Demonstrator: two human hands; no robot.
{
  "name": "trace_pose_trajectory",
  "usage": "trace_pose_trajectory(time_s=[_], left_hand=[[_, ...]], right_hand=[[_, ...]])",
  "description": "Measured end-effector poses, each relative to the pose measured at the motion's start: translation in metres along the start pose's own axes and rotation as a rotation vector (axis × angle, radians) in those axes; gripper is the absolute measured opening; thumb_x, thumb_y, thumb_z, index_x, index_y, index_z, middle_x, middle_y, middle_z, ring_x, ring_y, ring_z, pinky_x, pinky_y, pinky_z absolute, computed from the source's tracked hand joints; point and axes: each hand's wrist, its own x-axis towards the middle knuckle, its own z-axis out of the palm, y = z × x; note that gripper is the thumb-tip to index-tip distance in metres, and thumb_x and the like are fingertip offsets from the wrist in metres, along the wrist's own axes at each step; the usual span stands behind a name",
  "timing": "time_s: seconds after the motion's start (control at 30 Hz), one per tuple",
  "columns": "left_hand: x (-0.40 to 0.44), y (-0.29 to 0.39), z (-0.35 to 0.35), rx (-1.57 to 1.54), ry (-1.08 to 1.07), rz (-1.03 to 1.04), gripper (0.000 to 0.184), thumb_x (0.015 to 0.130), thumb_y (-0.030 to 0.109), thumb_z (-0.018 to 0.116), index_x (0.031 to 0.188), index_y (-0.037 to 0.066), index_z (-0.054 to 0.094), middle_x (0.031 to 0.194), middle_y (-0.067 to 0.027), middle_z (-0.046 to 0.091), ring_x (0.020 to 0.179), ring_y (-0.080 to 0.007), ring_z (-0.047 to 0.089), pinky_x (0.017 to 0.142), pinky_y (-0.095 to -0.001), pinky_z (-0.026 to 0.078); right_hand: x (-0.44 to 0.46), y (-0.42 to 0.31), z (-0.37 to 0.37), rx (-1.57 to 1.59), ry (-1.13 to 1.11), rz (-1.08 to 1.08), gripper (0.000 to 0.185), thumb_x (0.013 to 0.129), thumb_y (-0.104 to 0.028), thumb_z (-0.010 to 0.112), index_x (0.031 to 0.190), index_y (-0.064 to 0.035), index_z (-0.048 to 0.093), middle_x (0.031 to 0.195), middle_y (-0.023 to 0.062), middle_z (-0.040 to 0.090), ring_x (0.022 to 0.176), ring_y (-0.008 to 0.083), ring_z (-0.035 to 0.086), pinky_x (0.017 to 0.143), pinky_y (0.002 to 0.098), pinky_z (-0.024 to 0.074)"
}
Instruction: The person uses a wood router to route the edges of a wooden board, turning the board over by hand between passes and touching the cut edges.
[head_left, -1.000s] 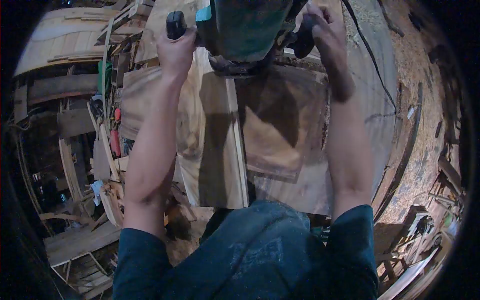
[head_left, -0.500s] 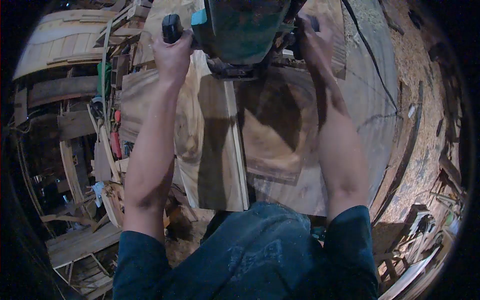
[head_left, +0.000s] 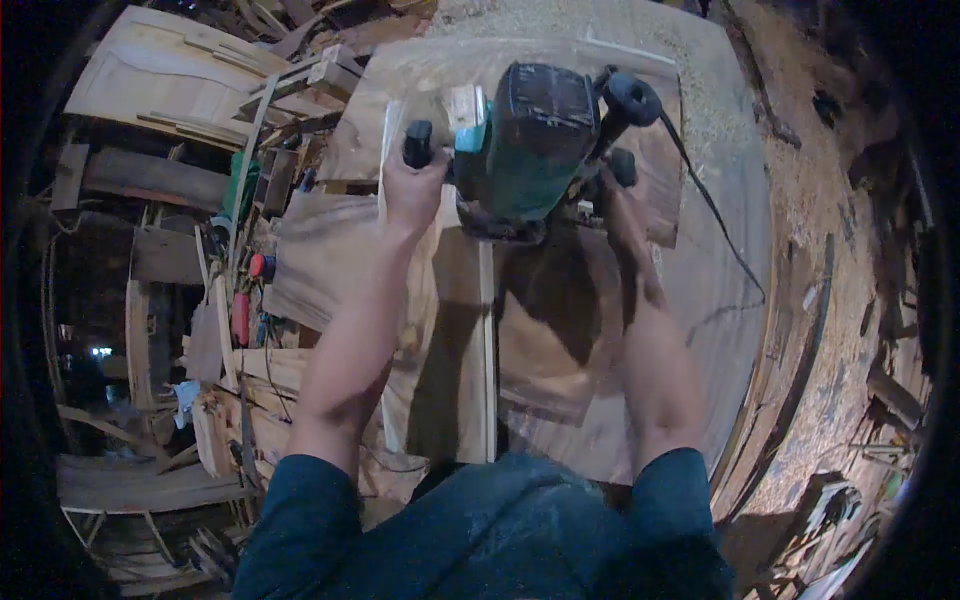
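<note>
Power tool (head_left: 535,150): it stands on the boards over the bench (head_left: 715,330), at the far end of the visible pale strip (head_left: 488,340).
Left hand (head_left: 413,190): closed around the dark left handle (head_left: 418,145).
Right hand (head_left: 622,200): wrapped at the right knob (head_left: 622,165), fingers partly hidden.
View: it has shifted, so the tool's top and the cord (head_left: 715,215) now show; earlier the top was cut off.
Work: both hands keep their handles, so guiding the tool seems to continue; its own travel I cannot tell.
</note>
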Motion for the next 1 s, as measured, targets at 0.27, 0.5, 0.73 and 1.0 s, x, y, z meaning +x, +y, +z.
trace_pose_trajectory(time_s=[0.27, 0.5, 0.73, 1.0], left_hand=[[0.013, 0.000, 0.001, 0.174, 0.016, 0.019, 0.029, 0.076, 0.003, 0.069, 0.104, 0.000, 0.064, 0.088, -0.0051, 0.064, 0.080, -0.0148, 0.061, 0.074, -0.0313, 0.051], [-0.064, 0.080, 0.029, 0.083, -0.055, -0.143, 0.048, 0.073, 0.020, 0.074, 0.112, -0.001, 0.057, 0.096, -0.0145, 0.062, 0.090, -0.0222, 0.061, 0.078, -0.0386, 0.050], [-0.117, 0.107, 0.015, -0.031, -0.247, -0.505, 0.059, 0.080, 0.031, 0.072, 0.126, 0.000, 0.050, 0.114, -0.0223, 0.058, 0.105, -0.0300, 0.058, 0.086, -0.0423, 0.048], [-0.302, 0.000, -0.016, 0.740, -0.299, 0.131, 0.072, 0.089, 0.031, 0.059, 0.149, 0.005, 0.028, 0.148, -0.0268, 0.033, 0.133, -0.0407, 0.041, 0.111, -0.0511, 0.031]], right_hand=[[-0.020, -0.043, -0.006, 0.070, -0.048, -0.022, 0.026, 0.091, -0.028, 0.063, 0.103, -0.0047, 0.066, 0.083, 0.0078, 0.065, 0.074, 0.0145, 0.058, 0.068, 0.0295, 0.0463], [-0.035, -0.034, -0.039, -0.027, -0.157, -0.066, 0.026, 0.091, -0.029, 0.063, 0.100, -0.0049, 0.066, 0.081, 0.0073, 0.065, 0.070, 0.0148, 0.058, 0.065, 0.0296, 0.0460], [-0.041, -0.048, -0.018, -0.197, -0.222, -0.091, 0.026, 0.090, -0.029, 0.063, 0.098, -0.0050, 0.065, 0.078, 0.0068, 0.064, 0.066, 0.0150, 0.057, 0.061, 0.0297, 0.0458], [-0.053, -0.054, -0.026, -0.276, -0.190, -0.103, 0.025, 0.090, -0.030, 0.062, 0.095, -0.0052, 0.065, 0.076, 0.0062, 0.063, 0.061, 0.0153, 0.056, 0.057, 0.0298, 0.0455]])
